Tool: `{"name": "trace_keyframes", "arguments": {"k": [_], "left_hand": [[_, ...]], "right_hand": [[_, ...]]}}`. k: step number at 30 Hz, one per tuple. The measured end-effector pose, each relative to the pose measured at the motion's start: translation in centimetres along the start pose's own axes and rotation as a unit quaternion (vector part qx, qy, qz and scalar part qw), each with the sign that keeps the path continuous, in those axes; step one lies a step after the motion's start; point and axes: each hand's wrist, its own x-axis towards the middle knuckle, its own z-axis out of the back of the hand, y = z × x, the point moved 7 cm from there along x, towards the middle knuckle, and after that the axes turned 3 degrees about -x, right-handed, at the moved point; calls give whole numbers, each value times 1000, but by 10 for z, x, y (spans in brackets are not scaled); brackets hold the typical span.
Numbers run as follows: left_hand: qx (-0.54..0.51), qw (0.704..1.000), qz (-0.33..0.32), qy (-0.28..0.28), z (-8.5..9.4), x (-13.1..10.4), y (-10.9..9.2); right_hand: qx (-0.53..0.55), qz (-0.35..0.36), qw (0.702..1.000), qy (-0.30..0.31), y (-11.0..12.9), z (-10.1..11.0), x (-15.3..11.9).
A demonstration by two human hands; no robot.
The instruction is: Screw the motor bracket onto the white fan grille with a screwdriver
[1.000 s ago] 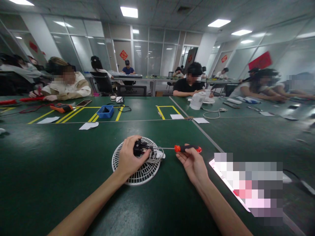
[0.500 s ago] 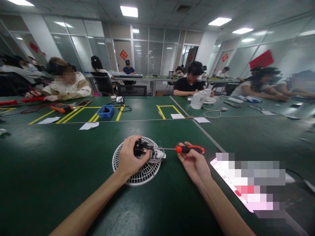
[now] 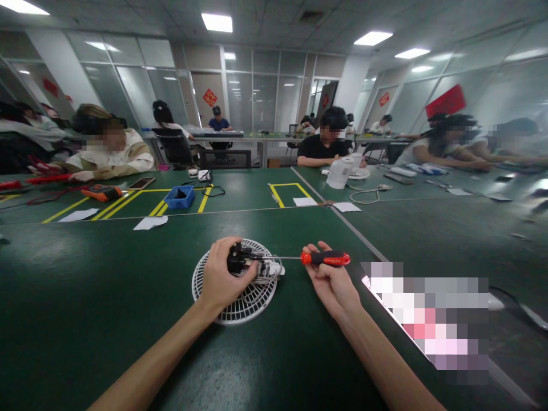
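A round white fan grille lies on the green table in front of me, with a black fan motor and white wired parts on top. My left hand wraps around the motor, its thumb on the near side. My right hand holds a red and black screwdriver by the handle, level with the table. The shaft points left and its tip reaches the black motor part; the exact contact point is too small to make out.
A blue bin with dark pieces stands beyond, near an orange multimeter and paper slips. A white fan base with a cable is across the table, before a person in black. A blurred-out bright object lies right.
The screwdriver handle has turned in my right hand, and its fingers have shifted on it. My left hand keeps its hold. The whole view has moved slightly.
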Motion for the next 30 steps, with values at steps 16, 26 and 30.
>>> {"name": "trace_keyframes", "arguments": {"k": [16,26,30], "left_hand": [[6,1000,-3,-3,1,0,-2],[2,1000,-2,-3,0,-1,-1],[3,1000,-7,-5,1,0,-2]], "right_hand": [[-16,18,1000,-15,-7,7,0],[-5,16,999,-39,-8,9,-1],[-6,-2,998,-63,-4,14,2]]}}
